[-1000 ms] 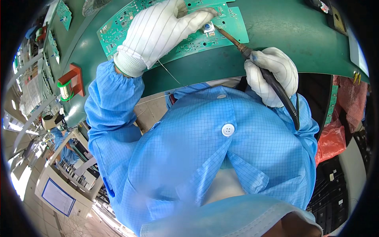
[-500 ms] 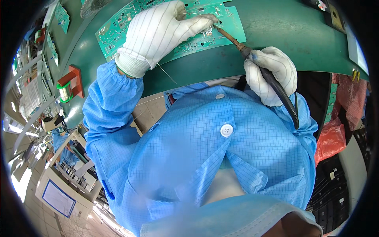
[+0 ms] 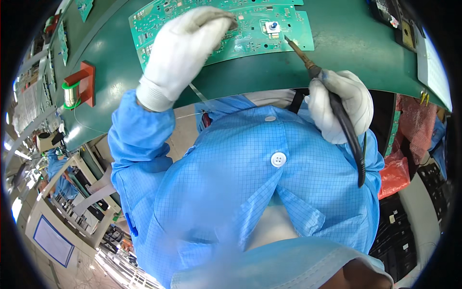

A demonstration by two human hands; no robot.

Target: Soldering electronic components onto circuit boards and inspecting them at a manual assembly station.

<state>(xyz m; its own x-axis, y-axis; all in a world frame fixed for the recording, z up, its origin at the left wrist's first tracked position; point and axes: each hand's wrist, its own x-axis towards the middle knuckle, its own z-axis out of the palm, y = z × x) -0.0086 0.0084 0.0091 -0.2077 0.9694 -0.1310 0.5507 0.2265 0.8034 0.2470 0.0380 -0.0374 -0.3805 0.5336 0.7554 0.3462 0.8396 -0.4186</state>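
Note:
Both my hands wear white striped gloves. My right hand [image 3: 344,103] grips a soldering iron [image 3: 308,60] by its black handle. The iron's tip points up and left, close to a white square part with a blue centre [image 3: 273,27] on a green circuit board [image 3: 293,38]. Over the board's left half is my left hand [image 3: 187,53], its fingers pinched together. A thin solder wire [image 3: 198,91] trails from below that hand towards my body, blurred; its end at the fingers is hidden.
A solder spool [image 3: 72,95] on a red-brown stand [image 3: 86,82] sits on the green bench mat [image 3: 115,96] at the left. More green boards [image 3: 63,43] lie at the far left. Dark metal equipment [image 3: 406,29] stands at the back right, with red bubble wrap [image 3: 397,178] below.
My left hand has drawn back left from the white part, which now shows. The iron in my right hand has moved slightly right and down. The board appears shifted right in view.

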